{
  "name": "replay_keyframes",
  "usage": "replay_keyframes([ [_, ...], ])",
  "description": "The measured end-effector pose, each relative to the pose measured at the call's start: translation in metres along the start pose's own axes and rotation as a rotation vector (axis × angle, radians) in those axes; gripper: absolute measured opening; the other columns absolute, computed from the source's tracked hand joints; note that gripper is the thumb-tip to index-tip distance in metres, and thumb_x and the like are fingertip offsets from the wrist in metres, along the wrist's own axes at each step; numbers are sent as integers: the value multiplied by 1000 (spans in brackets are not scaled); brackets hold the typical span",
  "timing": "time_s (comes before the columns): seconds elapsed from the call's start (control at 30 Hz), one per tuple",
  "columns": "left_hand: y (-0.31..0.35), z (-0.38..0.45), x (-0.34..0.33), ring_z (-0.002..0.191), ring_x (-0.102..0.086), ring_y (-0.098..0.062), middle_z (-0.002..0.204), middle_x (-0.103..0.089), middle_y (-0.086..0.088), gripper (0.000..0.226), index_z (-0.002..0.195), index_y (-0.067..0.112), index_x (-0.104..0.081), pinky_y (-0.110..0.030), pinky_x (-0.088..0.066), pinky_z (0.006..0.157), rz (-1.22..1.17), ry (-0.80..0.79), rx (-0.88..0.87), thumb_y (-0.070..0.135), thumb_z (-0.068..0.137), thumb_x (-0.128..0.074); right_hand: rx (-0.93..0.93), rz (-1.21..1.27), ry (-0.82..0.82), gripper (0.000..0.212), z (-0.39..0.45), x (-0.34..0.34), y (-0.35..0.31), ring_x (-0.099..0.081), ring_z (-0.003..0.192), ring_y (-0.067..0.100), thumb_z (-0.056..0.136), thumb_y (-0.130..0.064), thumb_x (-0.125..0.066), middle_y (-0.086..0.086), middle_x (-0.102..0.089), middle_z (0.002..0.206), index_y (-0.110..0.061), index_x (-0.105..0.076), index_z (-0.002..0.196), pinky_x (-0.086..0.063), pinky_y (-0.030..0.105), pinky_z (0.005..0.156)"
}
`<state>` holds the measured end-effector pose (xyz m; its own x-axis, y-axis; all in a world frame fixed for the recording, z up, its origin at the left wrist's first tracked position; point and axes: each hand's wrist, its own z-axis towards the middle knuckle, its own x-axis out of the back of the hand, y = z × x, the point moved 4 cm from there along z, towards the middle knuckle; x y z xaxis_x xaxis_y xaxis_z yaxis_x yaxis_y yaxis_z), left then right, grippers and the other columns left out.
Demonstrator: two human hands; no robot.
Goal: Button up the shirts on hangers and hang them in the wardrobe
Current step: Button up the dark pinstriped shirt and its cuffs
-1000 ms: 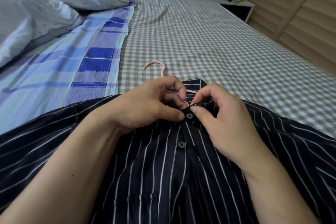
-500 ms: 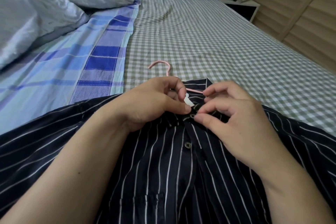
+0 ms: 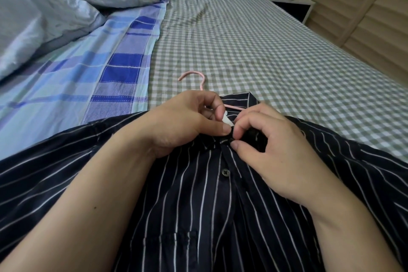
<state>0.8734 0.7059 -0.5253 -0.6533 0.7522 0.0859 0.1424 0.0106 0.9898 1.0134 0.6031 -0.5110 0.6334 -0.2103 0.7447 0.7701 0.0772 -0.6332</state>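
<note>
- Shirt (image 3: 198, 205) collar is the work point — both hands pinch the placket edges there, right at the top button, which is hidden under the fingertips.
- Left hand (image 3: 183, 121): thumb and forefinger clamped on the left collar edge, next to a white label (image 3: 227, 120).
- Right hand (image 3: 271, 146): thumb and curled fingers grip the right edge, touching the left thumb tip.
- Can't tell if the top button is through its hole yet.
- Next button (image 3: 225, 172) just below looks fastened; the rest of the placket, down past the pocket, lies closed as far as visible.
- Shirt lies flat, front up, on the bed (image 3: 265, 55), on a pink hanger (image 3: 194, 77) — hook pokes out past the collar onto the checked sheet.
- Step, my read: last/top button — buttoning nearly done.
- Next needs: push the button through, check it seats, let go, grab the hook and lift without the shoulders slipping off.
- Wardrobe not clearly in view; slatted panels (image 3: 364, 17) on the right may be it.
</note>
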Motion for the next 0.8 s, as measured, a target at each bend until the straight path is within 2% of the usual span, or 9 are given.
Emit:
replay_keyframes([
  [0.1, 3, 1, -2, 79, -57, -23, 83, -62, -12, 20, 86, 16, -60, -31, -48, 77, 54, 60, -75, 4, 88, -76, -15, 126, 89, 19, 2, 2, 2, -59, 105, -1, 91, -17, -70, -18, -64, 103, -35, -64, 92, -38, 4, 86],
  [0.2, 6, 4, -14, 84, -64, -7, 86, -68, 11, 17, 95, 20, -58, -30, -50, 88, 492, 210, -326, 9, 92, -71, -89, 208, 191, 29, 5, 0, 15, -54, 110, -14, 99, -12, -58, -26, -64, 110, -33, -62, 119, -37, -1, 89],
  [0.3, 3, 1, -33, 95, -58, -1, 91, -59, 23, 17, 101, 27, -56, -42, -40, 100, 911, 287, -524, 13, 92, -59, -92, 174, 244, 54, 4, -6, 22, -49, 120, -11, 99, -6, -55, -21, -58, 124, -31, -45, 146, -32, 2, 101],
  [0.47, -1, -15, -46, 121, -52, -32, 128, -58, -6, 35, 128, 21, -57, -47, -37, 103, 1357, 412, -235, 35, 99, -43, -85, -154, 47, 49, -2, -19, 11, -49, 123, 18, 92, -3, -52, 0, -61, 129, -19, -54, 138, -40, 37, 110],
  [0.53, 15, -43, -58, 138, -37, -34, 150, -39, -10, 50, 146, 25, -41, -48, -30, 113, 1368, 449, -33, 45, 101, -48, -130, -284, -154, 60, -4, -8, -3, -38, 141, 27, 100, -12, -49, 9, -44, 153, -17, -31, 156, -30, 40, 119],
  [0.6, 26, -87, -78, 145, -26, -33, 158, -25, -10, 66, 154, 29, -30, -48, -26, 118, 1179, 427, 86, 56, 98, -50, -177, -461, -241, 71, -15, 16, -17, -13, 153, 32, 105, -27, -47, 10, -11, 168, -21, -5, 162, -16, 44, 125],
  [0.67, 26, -139, -110, 147, -22, -28, 159, -21, -5, 69, 155, 32, -28, -45, -25, 120, 1108, 325, 97, 62, 96, -48, -163, -433, -96, 60, -45, 49, -40, -22, 149, 28, 104, -32, -49, 5, -19, 163, -21, -24, 158, -25, 43, 121],
  [0.73, 9, -186, -140, 149, -19, -25, 160, -20, -1, 70, 155, 31, -28, -43, -21, 123, 1169, 271, 124, 67, 97, -41, -113, -267, 59, 25, -95, 65, -66, -51, 121, 18, 101, -31, -52, -3, -50, 130, -22, -58, 124, -45, 32, 100],
  [0.8, 2, -218, -157, 141, -35, -28, 151, -37, -6, 62, 143, 25, -46, -47, -33, 117, 1285, 365, 116, 64, 96, -40, -135, -201, -33, 12, -147, 53, -79, -58, 98, 13, 98, -36, -56, -12, -55, 104, -25, -59, 101, -45, 27, 80],
])
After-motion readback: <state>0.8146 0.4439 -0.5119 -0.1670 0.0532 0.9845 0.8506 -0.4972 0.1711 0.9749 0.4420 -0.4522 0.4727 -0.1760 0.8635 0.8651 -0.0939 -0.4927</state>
